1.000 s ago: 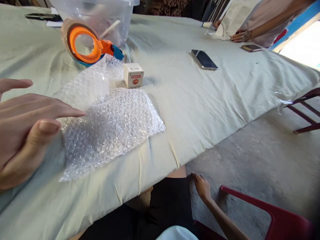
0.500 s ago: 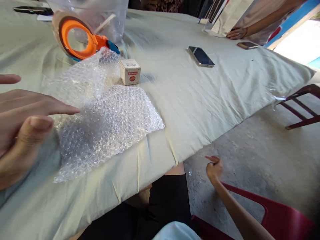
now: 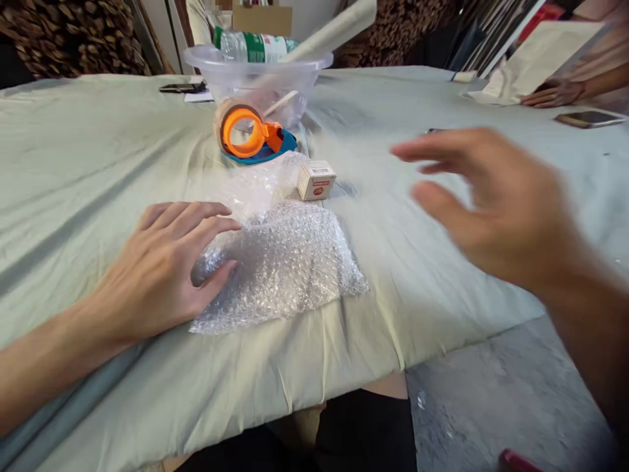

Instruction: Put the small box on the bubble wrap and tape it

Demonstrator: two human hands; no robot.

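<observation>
Left hand [image 3: 162,269] flat on bubble wrap [image 3: 289,262]; right hand [image 3: 496,196] raised, spread

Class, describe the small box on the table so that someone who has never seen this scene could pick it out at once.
Start at the clear tub on the cloth-covered table. In front of it lies an orange tape dispenser, then a bubble wrap sheet. The box stands at the sheet's far right corner: a little white cardboard cube with a red label.
</observation>
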